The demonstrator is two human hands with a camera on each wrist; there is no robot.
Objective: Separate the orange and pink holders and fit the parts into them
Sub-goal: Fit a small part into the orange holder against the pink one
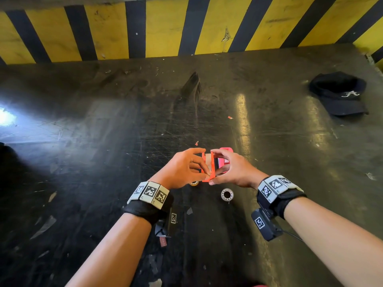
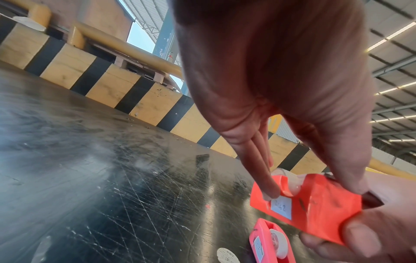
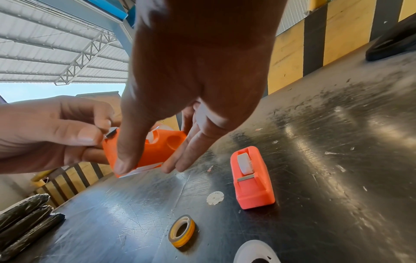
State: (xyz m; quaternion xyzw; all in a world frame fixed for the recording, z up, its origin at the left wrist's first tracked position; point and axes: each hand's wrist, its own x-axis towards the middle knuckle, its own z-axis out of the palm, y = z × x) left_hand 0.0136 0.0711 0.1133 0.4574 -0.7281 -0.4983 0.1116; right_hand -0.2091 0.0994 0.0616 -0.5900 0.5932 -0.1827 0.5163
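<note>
Both hands hold the orange holder just above the dark table. My left hand grips its left end, fingers on the labelled side, and pinches a small dark piece at the corner. My right hand clamps it between thumb and fingers. A pale roll shows in its slot. The pink holder lies apart on the table just beyond, with a white tape roll seated in it. A yellow tape roll and a clear tape roll lie loose near my wrists.
A black cap lies at the far right of the scratched table. A yellow-and-black striped barrier runs along the far edge. A round white sticker and paper scraps dot the surface. Dark wrapped bundles lie nearby.
</note>
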